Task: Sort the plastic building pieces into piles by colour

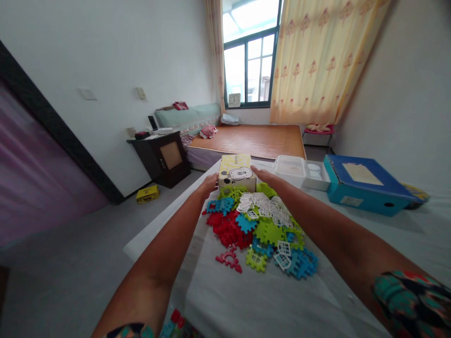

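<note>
Head view: yellow-and-white cartoon-printed cardboard box (237, 174) stands at the far edge of the multicoloured plastic-piece heap (269, 232); left hand (210, 183) and right hand (260, 173) grasp its opposite sides; likely light, stiff, crushable; side walls suit holding.

Your small box (237, 172) is pale yellow with a black and white cartoon. Your toy pieces (269, 232) are red, blue, green and white. Your sleeve (408, 300) has green, red and black patches. The curtain (317, 61) is yellow with reddish trees.
</note>
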`<state>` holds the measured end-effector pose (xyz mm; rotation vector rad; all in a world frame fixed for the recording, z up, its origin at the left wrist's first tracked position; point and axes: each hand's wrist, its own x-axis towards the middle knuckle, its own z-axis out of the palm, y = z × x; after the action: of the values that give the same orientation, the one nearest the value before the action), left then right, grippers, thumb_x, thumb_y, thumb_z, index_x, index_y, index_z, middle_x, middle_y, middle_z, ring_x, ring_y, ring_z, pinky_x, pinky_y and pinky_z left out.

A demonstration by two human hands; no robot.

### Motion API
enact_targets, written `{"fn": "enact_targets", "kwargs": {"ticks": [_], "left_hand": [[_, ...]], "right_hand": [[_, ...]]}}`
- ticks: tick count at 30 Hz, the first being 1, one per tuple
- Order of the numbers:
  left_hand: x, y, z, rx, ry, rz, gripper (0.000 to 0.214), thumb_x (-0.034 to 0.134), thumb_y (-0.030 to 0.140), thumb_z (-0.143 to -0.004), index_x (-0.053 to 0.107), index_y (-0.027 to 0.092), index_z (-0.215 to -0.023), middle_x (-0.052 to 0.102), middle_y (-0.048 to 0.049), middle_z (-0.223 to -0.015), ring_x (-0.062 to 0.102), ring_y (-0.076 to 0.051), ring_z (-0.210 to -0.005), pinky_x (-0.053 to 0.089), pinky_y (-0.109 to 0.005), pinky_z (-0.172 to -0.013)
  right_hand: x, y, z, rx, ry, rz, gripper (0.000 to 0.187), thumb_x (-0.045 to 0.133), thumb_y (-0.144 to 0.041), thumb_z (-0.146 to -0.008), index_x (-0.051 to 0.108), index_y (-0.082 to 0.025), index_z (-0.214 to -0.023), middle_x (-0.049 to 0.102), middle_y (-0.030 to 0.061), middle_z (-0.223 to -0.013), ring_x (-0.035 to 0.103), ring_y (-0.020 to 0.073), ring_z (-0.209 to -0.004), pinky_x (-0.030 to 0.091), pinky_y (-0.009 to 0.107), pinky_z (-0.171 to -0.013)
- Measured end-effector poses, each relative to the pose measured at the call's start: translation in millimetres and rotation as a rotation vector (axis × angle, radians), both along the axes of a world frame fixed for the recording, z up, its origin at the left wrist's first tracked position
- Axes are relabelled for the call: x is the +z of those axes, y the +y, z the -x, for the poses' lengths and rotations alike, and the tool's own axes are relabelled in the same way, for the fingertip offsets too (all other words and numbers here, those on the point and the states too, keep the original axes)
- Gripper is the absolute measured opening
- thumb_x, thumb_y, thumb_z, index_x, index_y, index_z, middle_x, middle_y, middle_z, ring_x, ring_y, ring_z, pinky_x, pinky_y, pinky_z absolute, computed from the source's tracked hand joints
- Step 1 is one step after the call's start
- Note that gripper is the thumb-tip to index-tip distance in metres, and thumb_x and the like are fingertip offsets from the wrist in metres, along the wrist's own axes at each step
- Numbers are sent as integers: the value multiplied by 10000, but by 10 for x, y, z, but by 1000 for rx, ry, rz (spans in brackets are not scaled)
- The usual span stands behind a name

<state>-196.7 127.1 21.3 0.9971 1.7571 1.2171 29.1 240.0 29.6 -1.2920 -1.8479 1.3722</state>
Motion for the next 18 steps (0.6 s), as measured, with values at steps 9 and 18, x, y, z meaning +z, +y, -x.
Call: {"fn": "enact_targets", "kwargs": {"ticks": [9, 18], "left_hand": [[21, 12, -26, 26, 8, 12, 303, 420, 476, -900, 550, 219, -994, 637, -79, -1112, 614, -177, -912, 461, -338, -788], [16, 6, 130, 7, 15, 28, 245, 513, 397, -828, 534, 258, -1028, 620, -52, -1082, 605, -140, -815, 517, -303, -717]], "right_hand": [[-1, -108, 138, 28, 179, 192, 447, 552, -572, -822, 498, -329, -1193, 622, 59, -1151, 614, 209, -849, 522, 403, -728], [-72, 10, 163, -78, 224, 347, 613, 545, -675, -772, 493, -208, -1166, 560, 135, -1105, 577, 170, -797, 523, 262, -600]]}}
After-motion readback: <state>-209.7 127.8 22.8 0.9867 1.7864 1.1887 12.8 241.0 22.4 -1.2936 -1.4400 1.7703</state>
